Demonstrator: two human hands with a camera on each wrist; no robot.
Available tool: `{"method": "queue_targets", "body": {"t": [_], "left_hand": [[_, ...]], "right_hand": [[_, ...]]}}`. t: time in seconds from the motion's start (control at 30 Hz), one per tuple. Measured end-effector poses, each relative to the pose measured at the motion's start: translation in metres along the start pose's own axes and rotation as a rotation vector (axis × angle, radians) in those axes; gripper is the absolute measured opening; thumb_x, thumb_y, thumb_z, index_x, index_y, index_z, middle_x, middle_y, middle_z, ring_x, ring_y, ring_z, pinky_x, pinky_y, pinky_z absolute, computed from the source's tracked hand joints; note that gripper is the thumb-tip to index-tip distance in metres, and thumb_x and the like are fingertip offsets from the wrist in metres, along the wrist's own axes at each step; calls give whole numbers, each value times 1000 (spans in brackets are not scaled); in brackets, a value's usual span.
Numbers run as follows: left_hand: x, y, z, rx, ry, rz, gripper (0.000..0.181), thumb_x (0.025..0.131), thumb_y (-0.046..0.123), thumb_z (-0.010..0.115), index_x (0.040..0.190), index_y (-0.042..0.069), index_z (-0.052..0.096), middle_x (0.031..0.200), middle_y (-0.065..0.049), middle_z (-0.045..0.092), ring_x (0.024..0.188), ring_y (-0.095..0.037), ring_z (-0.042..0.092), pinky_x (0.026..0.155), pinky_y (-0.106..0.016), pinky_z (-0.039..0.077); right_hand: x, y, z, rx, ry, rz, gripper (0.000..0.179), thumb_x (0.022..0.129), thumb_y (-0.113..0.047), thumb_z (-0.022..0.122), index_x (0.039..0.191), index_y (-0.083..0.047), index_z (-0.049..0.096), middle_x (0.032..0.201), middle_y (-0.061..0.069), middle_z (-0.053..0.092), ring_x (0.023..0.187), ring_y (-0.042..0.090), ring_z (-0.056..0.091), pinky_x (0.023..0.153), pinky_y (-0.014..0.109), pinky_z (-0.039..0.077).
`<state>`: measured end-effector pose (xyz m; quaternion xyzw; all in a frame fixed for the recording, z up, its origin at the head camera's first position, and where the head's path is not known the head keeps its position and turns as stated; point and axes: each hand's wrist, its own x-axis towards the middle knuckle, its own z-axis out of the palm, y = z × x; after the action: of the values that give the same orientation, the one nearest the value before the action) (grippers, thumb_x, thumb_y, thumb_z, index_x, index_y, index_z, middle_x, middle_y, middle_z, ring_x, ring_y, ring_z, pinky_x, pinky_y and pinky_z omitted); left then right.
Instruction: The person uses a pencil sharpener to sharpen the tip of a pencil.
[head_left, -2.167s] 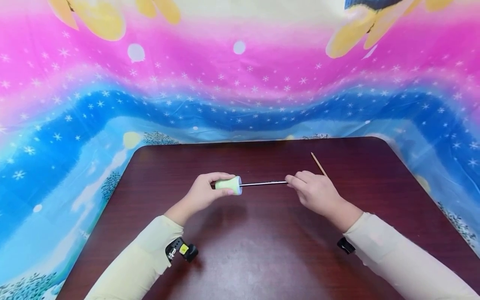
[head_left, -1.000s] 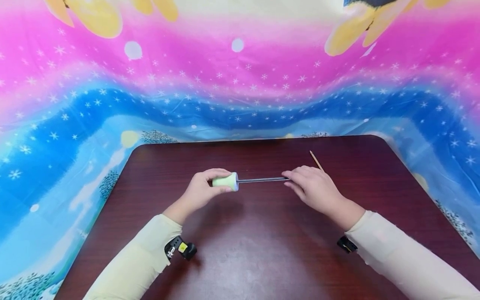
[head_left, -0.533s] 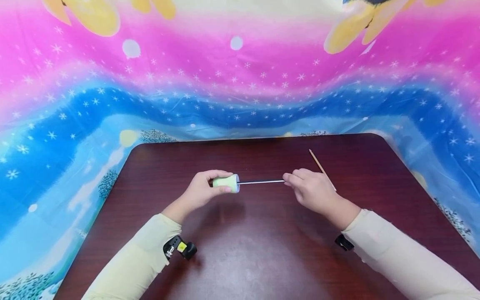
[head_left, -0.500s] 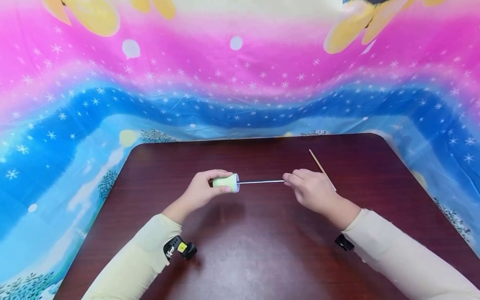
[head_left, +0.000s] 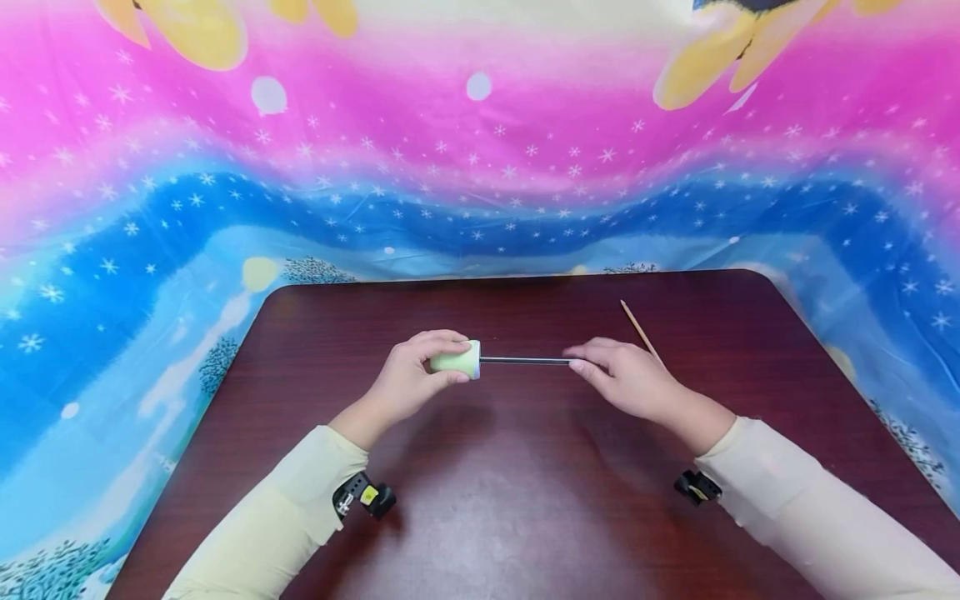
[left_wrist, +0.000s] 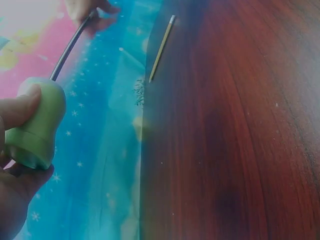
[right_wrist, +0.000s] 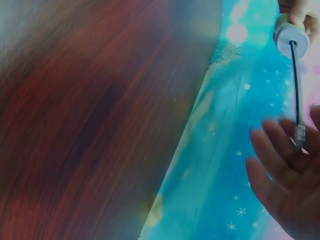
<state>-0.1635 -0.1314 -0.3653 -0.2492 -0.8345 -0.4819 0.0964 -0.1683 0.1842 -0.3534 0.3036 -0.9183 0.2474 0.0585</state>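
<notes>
My left hand [head_left: 405, 377] grips a pale green, waisted pencil sharpener [head_left: 452, 362] with a lavender end face, thumb on one side and fingers on the other. From that face a dark, shiny pencil [head_left: 525, 360] sticks out level to the right, and its silver banded end [right_wrist: 300, 134] shows in the right wrist view. My right hand [head_left: 633, 379] is at this end, fingers spread and nearly straight, the thumb beside the pencil. In the left wrist view the sharpener [left_wrist: 40, 120] sits between thumb and fingers. The pencil's other end is hidden inside the sharpener.
A yellowish pencil [head_left: 637, 327] lies on the dark red wooden table [head_left: 495, 500], behind my right hand. A patterned pink and blue cloth [head_left: 480, 167] hangs behind and around the table. Small black wrist cameras [head_left: 367, 494] sit under both sleeves.
My right hand's fingers have gone from pinching the pencil's end to spreading out, with some turning back and forth before. The left hand keeps its grip, tilting the sharpener slightly.
</notes>
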Motion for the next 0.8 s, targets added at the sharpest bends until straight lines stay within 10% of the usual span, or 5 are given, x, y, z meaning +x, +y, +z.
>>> {"method": "queue_targets", "body": {"t": [0.2,0.37,0.57,0.8], "left_hand": [[0,0,-2,-123,-4,-98,38,75,2,81,112,2,71,117,-12,65,107,-25,60,78,-26,52],[1,4,-3,-158,-38,-156,37,78,5,79,114,2,70,118,-12,65,104,-25,60,76,-26,51],[0,3,-2,-170,-37,-128,37,77,1,79,113,0,70,118,-14,64,105,-27,60,78,-27,52],[-2,0,-1,-76,-4,-12,39,73,0,82,110,1,72,116,-12,66,106,-25,60,71,-25,50]], "right_hand": [[0,10,10,-322,443,-403,28,98,-30,57,109,-8,70,89,7,66,78,25,64,59,41,53],[5,13,17,-395,645,-591,25,101,-21,51,95,-7,70,77,3,61,58,22,55,47,36,45],[6,11,17,-386,622,-580,29,102,-21,48,90,-7,71,70,2,57,56,22,53,43,35,43],[2,1,8,-249,349,-390,15,93,-14,63,90,-3,71,72,3,65,63,19,62,55,36,51]]}}
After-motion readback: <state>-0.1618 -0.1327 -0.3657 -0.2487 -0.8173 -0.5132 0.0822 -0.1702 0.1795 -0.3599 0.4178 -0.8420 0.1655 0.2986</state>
